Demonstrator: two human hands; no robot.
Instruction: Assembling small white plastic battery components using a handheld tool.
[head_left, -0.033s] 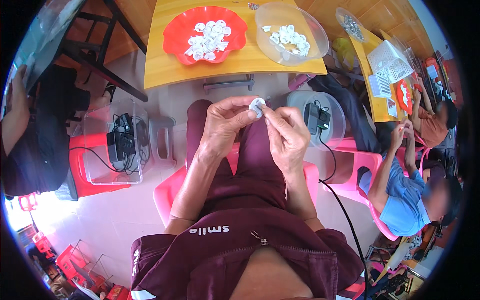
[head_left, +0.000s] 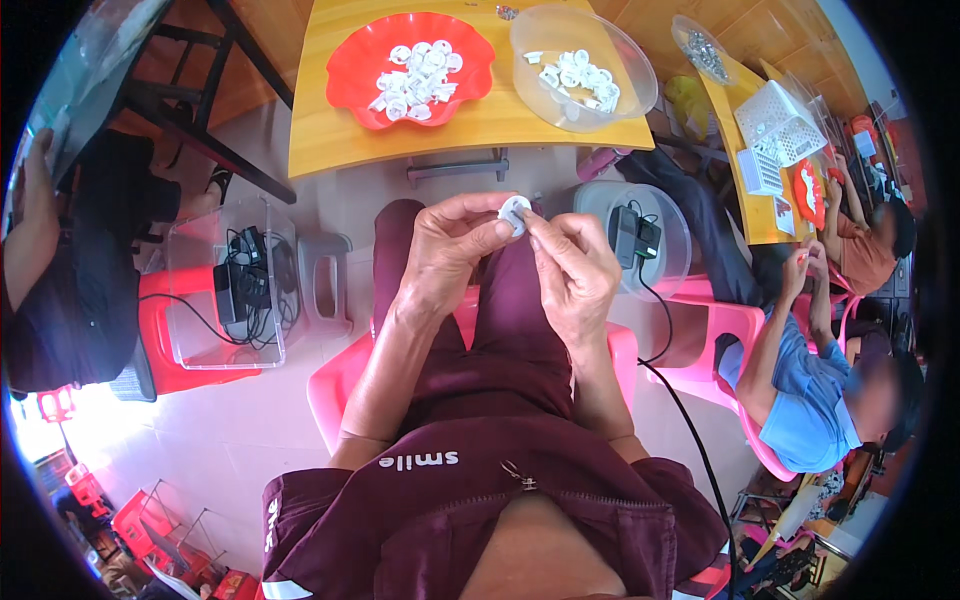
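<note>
Above my lap, a small white round plastic part (head_left: 514, 208) with a greyish strip across its face is held up between both hands. My left hand (head_left: 440, 250) is closed, pinching the part's left and lower edge between thumb and forefinger. My right hand (head_left: 578, 270) is also closed, its fingertips pressed together against the part's right side. Whether something tiny sits between those right fingertips is hidden. Ahead on the yellow table (head_left: 310, 130) lie a red wavy-rimmed bowl (head_left: 345, 85) and a clear round plastic tub (head_left: 640, 75), each with several similar white parts.
Left of my pink chair (head_left: 325, 395), a clear bin (head_left: 180, 340) with black adapters and cables rests on a red stool (head_left: 155, 310). A clear tub (head_left: 680, 265) with adapters stands at right, its black cable (head_left: 690, 420) running past me. Co-workers sit to the right; another person is at left.
</note>
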